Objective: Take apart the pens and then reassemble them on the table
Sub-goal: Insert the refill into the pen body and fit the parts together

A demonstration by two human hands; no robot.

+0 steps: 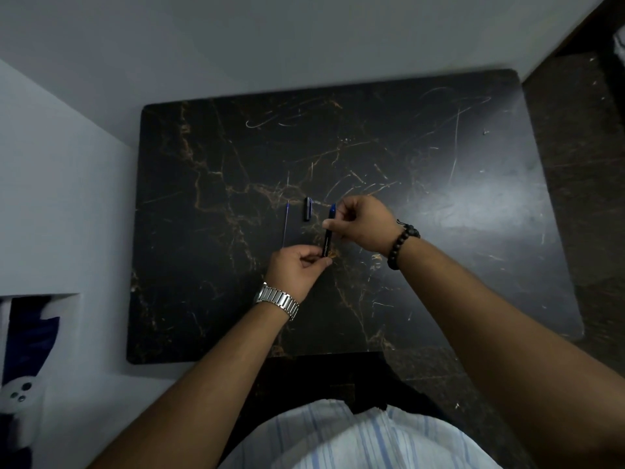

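A dark pen barrel (327,239) with a blue tip stands almost upright over the middle of the black marble table (439,231). My left hand (297,269) pinches its lower end. My right hand (363,226) grips its upper part near the blue tip. A thin blue refill (286,223) lies on the table just left of the hands. A dark pen cap (307,208) lies between the refill and the barrel, apart from both.
The table's left edge meets a white wall (67,198). A dark floor (575,164) runs along the right side. A white object (20,397) sits low at the far left. A striped shirt (355,438) fills the bottom of the view.
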